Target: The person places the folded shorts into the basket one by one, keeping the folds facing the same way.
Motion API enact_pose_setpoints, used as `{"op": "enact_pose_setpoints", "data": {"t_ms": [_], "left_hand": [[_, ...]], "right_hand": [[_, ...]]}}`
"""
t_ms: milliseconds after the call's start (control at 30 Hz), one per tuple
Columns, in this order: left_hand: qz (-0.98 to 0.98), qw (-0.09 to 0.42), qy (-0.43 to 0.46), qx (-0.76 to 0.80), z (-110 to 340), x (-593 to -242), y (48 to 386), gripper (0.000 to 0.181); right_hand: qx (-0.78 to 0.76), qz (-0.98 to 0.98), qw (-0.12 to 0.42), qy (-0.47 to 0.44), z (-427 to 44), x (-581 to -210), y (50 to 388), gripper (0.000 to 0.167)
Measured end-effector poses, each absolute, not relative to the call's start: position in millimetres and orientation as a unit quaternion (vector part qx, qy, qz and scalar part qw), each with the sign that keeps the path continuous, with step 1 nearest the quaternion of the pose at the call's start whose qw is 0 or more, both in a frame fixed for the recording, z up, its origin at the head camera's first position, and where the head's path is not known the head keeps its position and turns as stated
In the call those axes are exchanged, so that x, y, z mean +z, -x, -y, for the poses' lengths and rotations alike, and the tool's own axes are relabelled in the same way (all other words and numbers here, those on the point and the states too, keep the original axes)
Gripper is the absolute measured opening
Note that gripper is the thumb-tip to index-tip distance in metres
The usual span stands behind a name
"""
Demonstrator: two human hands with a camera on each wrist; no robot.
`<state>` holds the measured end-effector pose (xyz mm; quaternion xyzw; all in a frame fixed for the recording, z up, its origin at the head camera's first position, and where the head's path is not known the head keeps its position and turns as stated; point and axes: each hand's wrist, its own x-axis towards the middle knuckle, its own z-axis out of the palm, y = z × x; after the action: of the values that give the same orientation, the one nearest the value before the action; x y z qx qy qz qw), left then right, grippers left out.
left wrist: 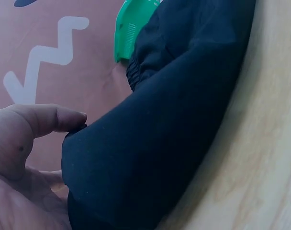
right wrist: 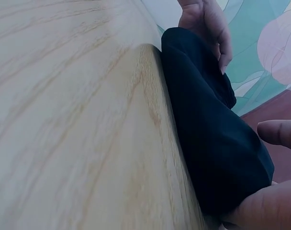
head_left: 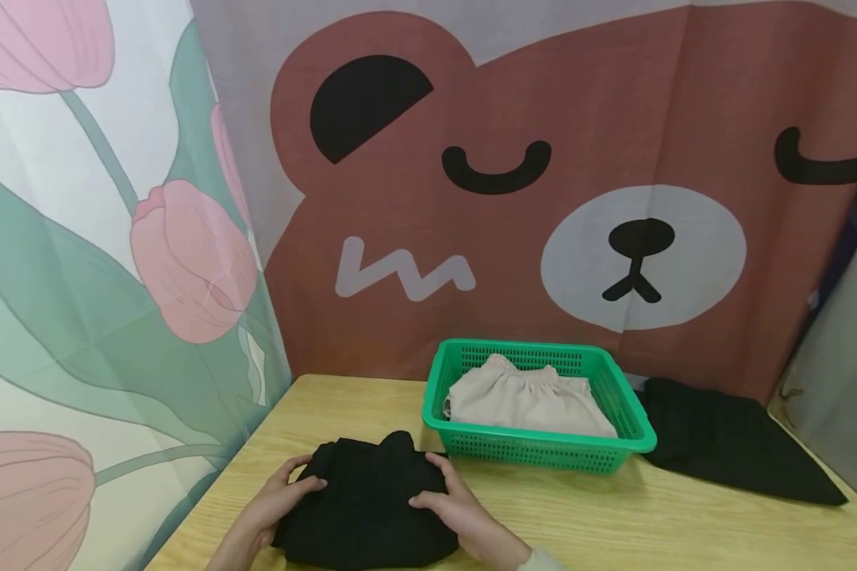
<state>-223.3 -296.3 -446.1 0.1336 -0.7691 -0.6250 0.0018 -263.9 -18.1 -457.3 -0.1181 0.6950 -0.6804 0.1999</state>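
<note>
A folded black garment [head_left: 371, 507] lies on the near part of the table in the head view. My left hand [head_left: 274, 503] grips its left side, thumb on top. On the opposite side, my right hand [head_left: 464, 511] holds it, thumb also over the cloth. A gathered edge shows on the garment [left wrist: 150, 143] in the left wrist view, where the left hand [left wrist: 21, 153] pinches a folded corner. The right wrist view has the thick fold of the garment [right wrist: 207, 129] between both hands, low against the tabletop. Its underside is hidden.
Behind the garment, slightly right, a green plastic basket [head_left: 543, 452] holds a beige garment [head_left: 528, 400] with a gathered waist. Another black cloth item [head_left: 728, 444] lies flat right of the basket. A bear-print curtain [head_left: 500, 238] hangs behind the wooden table [head_left: 685, 507], a tulip-print one [head_left: 114, 341] at left.
</note>
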Motion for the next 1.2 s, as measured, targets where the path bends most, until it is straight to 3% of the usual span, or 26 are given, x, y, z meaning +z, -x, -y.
{"op": "enact_pose_setpoints", "data": {"t_ms": [467, 800, 1200], "left_hand": [[0.740, -0.054, -0.049, -0.668, 297.8, -444.9, 217.7, 0.077], [0.735, -0.046, -0.003, -0.676, 300.3, -447.1, 211.6, 0.077], [0.721, -0.066, 0.038, -0.689, 299.8, -442.0, 202.9, 0.078]], "right_hand": [[-0.685, -0.686, 0.201, 0.140, 19.9, -459.0, 263.1, 0.074], [-0.698, -0.665, 0.215, 0.158, 18.8, -461.2, 261.8, 0.061], [-0.707, -0.650, 0.217, 0.179, 19.6, -459.1, 258.0, 0.060]]}}
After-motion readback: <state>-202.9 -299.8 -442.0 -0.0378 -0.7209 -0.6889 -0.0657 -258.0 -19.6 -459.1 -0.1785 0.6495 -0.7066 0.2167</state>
